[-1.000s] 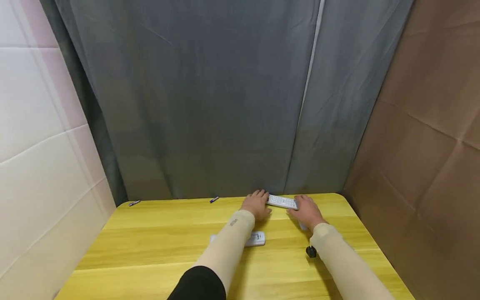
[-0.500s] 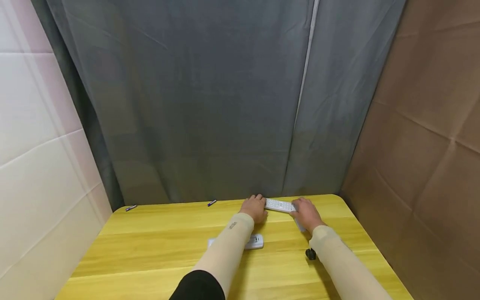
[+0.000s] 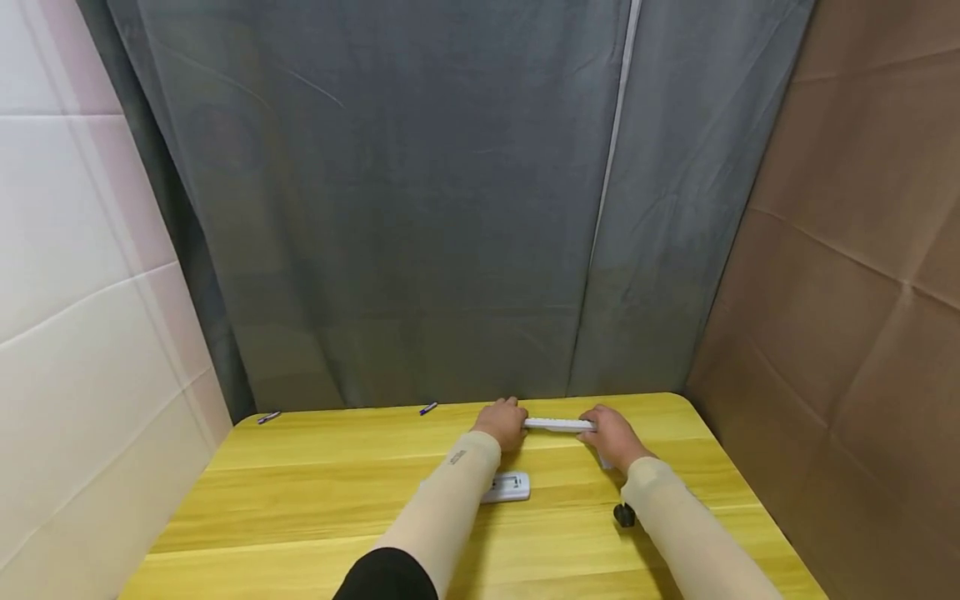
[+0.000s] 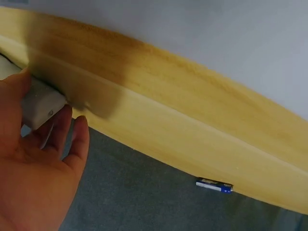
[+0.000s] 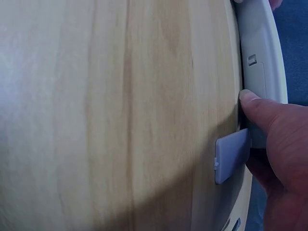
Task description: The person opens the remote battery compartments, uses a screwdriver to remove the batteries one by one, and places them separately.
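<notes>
Your left hand (image 3: 504,423) and right hand (image 3: 611,435) cover both ends of the white remote (image 3: 558,425), so you see only its middle, edge-on. Your left forearm hides part of the second remote (image 3: 510,486) at lower centre. The 2 batteries (image 3: 427,408) at the table's far edge are too small to read.

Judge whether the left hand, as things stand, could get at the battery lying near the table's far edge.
Probably yes: bare tabletop lies between the left hand and the battery, but that hand grips the remote and must let go first.
</notes>
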